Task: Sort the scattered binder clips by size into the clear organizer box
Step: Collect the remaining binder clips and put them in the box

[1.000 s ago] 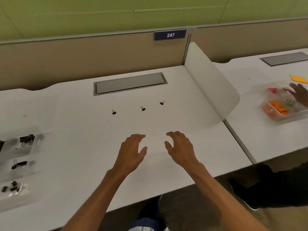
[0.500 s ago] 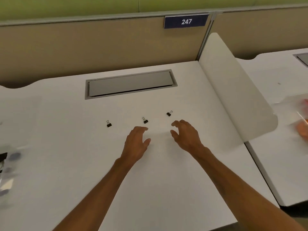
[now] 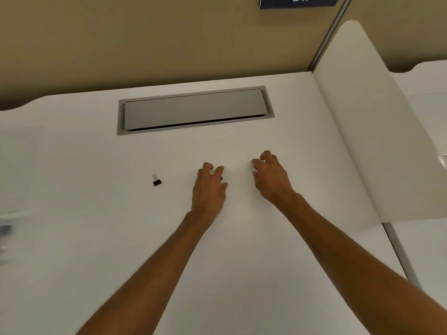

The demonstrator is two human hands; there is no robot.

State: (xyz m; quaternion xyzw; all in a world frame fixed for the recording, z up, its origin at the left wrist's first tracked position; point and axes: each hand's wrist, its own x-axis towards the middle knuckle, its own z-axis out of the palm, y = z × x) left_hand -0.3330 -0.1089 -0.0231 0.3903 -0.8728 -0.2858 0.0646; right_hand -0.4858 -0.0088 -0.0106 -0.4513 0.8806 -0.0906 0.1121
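- While the left hand (image 3: 209, 189) has its fingertips (image 3: 219, 170) curled down round the middle clip (image 3: 221, 178), a silver wire loop shows between two fingers and a corner of black body shows beside the thumb, so I judge this clip pinched but not yet lifted.
- Right hand (image 3: 273, 181): fingers hooked over the right clip (image 3: 255, 168), of which only a dark sliver shows. Whether the hand grips it or merely covers it, I cannot tell.
- Both clips sit on the near side of the cable hatch (image 3: 193, 110), the middle one below its centre-right and the right one below its right end.
- Loose clip (image 3: 156, 180): untouched, on the near side of the hatch's left part and well apart from both hands. Its wire loop points toward the hatch and its black body toward the person, so the long axis runs near to far. The left hand is nearer and would reach it sideways.
- Materials: small folded black metal bodies with thin wire handles, on a smooth matte white desk (image 3: 96, 238). The hatch is a flat grey lid in a grey frame.
- Blurred shape (image 3: 6, 229), far left of the hatch: perhaps the organizer box, but too smeared to say.
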